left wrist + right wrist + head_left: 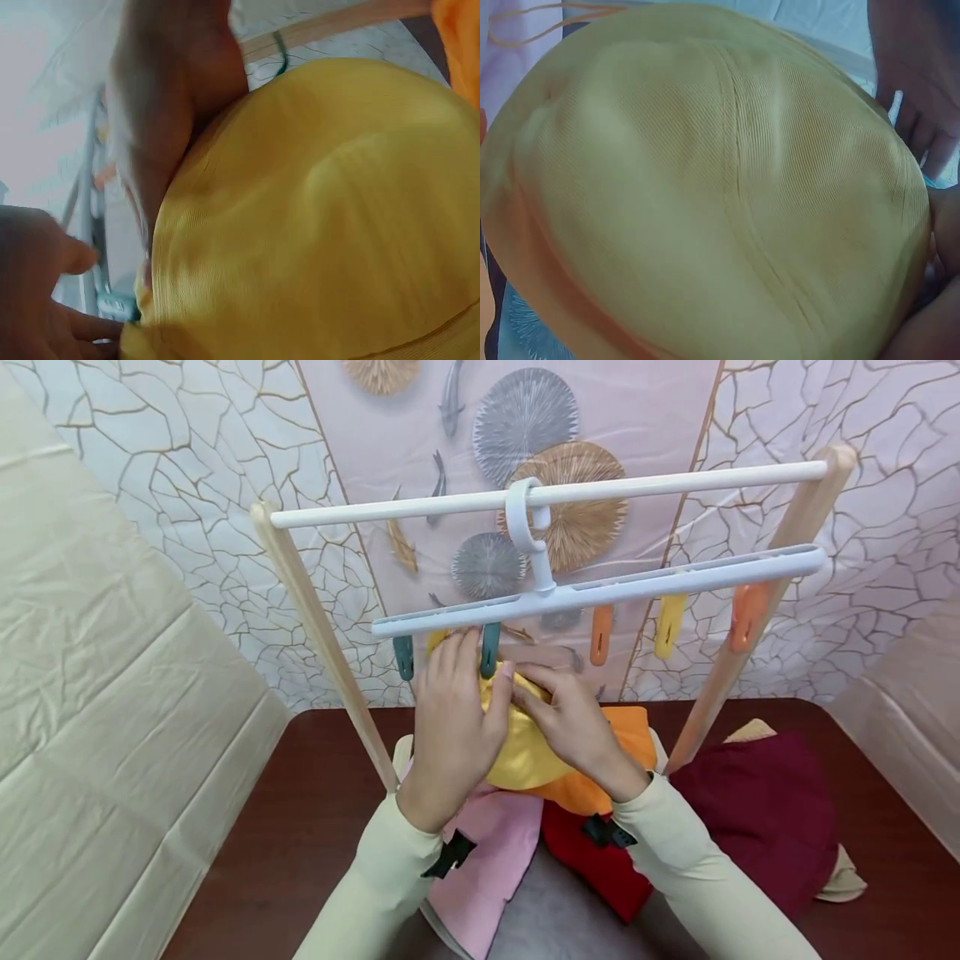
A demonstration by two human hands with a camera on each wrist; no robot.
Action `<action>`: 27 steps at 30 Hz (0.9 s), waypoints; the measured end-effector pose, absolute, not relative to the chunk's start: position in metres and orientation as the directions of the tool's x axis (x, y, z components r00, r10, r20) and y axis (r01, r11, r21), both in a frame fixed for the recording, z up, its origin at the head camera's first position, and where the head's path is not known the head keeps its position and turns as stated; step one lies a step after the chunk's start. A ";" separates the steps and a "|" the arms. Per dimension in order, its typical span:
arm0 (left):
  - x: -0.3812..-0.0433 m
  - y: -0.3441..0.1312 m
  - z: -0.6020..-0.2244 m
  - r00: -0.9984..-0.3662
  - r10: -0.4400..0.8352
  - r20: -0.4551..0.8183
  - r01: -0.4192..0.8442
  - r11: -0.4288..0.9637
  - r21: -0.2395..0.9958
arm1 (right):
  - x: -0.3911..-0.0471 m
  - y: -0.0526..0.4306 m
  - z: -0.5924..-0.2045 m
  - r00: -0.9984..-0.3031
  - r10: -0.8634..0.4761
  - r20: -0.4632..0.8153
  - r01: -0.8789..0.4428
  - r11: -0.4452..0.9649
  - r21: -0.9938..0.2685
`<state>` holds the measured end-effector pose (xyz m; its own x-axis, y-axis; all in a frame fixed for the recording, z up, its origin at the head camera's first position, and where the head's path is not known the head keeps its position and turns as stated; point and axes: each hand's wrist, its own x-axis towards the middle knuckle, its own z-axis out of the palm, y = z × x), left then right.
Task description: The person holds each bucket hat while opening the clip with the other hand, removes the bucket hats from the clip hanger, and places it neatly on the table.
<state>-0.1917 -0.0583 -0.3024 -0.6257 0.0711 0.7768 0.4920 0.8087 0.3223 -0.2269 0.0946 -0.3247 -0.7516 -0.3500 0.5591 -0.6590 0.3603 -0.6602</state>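
Observation:
A yellow cloth piece (525,752), dome-shaped with stitched seams like a hat, is held up below a pale blue clip hanger (600,591). With its thumb and fingers, my right hand (573,718) pinches the cloth's upper edge. Raised fingers of my left hand (457,710) cover part of a yellow clip (435,642); its thumb stands apart near a dark green clip (490,650). In the left wrist view, left fingertips meet the edge of the yellow cloth (315,210) beside the green clip (118,304); their exact grip is hidden. The yellow cloth (705,187) fills most of the right wrist view.
The hanger hooks over a white rod (675,485) on wooden posts. Another green clip (403,657), orange clips and a yellow clip (670,627) hang from it. Pink (487,860), red (592,860) and orange cloth (630,731) lie below; maroon cloth (765,818) lies at right.

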 end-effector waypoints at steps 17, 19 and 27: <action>-0.221 -0.084 -0.285 -0.839 0.067 0.540 0.515 0.417 0.749 | -0.230 0.100 -0.323 -0.778 -0.391 0.492 -0.623 0.369 -0.690; -0.222 -0.084 -0.286 -0.841 0.053 0.539 0.515 0.383 0.767 | -0.230 0.101 -0.323 -0.780 -0.390 0.490 -0.619 0.371 -0.692; -0.223 -0.083 -0.288 -0.854 0.006 0.520 0.506 0.239 0.829 | -0.229 0.101 -0.322 -0.782 -0.385 0.490 -0.619 0.391 -0.681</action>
